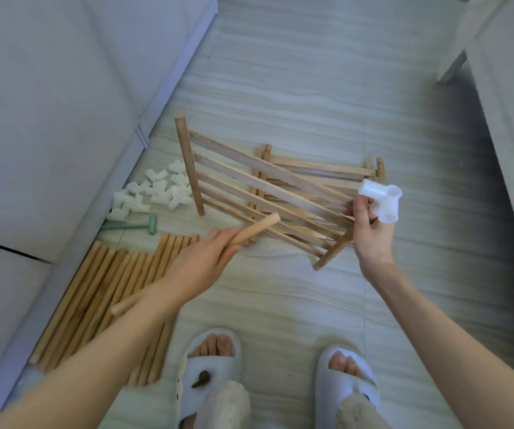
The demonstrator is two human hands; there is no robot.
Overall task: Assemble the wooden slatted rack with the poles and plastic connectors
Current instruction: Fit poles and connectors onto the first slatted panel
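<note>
While slatted panels point(268, 193) lie on the floor point(311, 97), the left hand point(209, 255) grips a pole point(254, 233) and the right hand point(370, 230) pinches a connector point(382, 201); lining the pole's end squarely with a socket should seat it cleanly.
</note>
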